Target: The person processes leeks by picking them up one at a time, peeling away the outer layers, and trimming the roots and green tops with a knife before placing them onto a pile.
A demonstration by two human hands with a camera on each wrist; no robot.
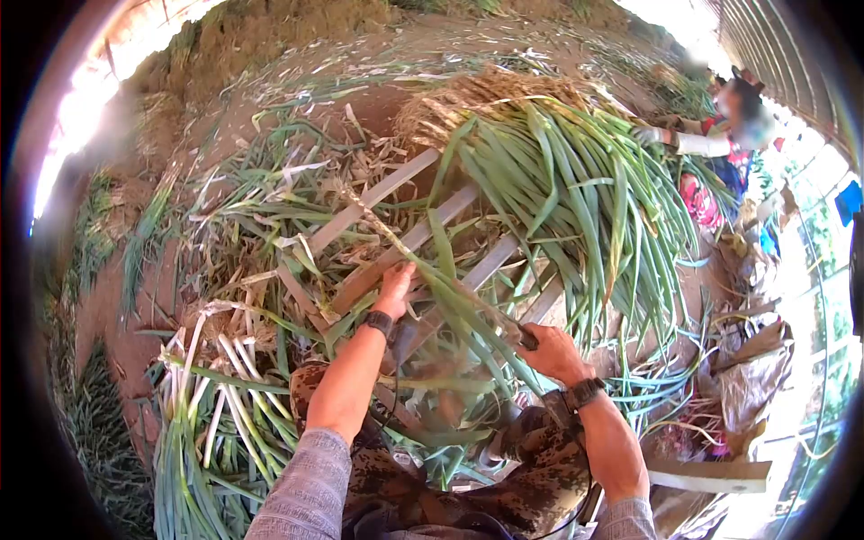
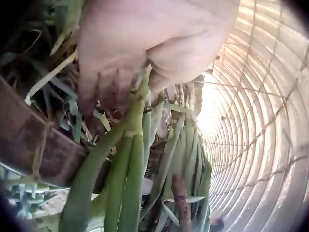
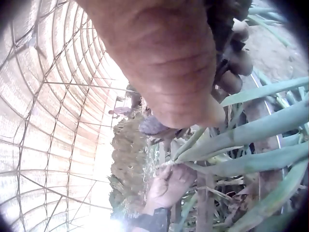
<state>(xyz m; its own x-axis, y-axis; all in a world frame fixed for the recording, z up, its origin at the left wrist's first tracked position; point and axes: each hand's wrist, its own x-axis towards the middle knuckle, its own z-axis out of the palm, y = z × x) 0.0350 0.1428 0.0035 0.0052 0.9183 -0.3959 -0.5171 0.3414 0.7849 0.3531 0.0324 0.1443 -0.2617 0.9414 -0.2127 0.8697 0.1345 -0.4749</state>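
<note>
The head view alone shows the whole layout: one onion [image 1: 459, 297] is stretched slantwise over pale wooden slats [image 1: 396, 184], with the left hand [image 1: 394, 290] near its rooty end and the right hand [image 1: 551, 353] at its leaves. A big pile [image 1: 576, 180] of long green blades with straw-coloured roots lies beyond.

The left wrist view shows that grip narrow, with the fingertips pinching the smooth, tubular stalk where the leaves fork. It also shows the ribbed, translucent roof [image 2: 260, 121].

In the right wrist view the right grip is curled tight around a dark tool [image 3: 227, 29], with flat glossy leaves just below.
</note>
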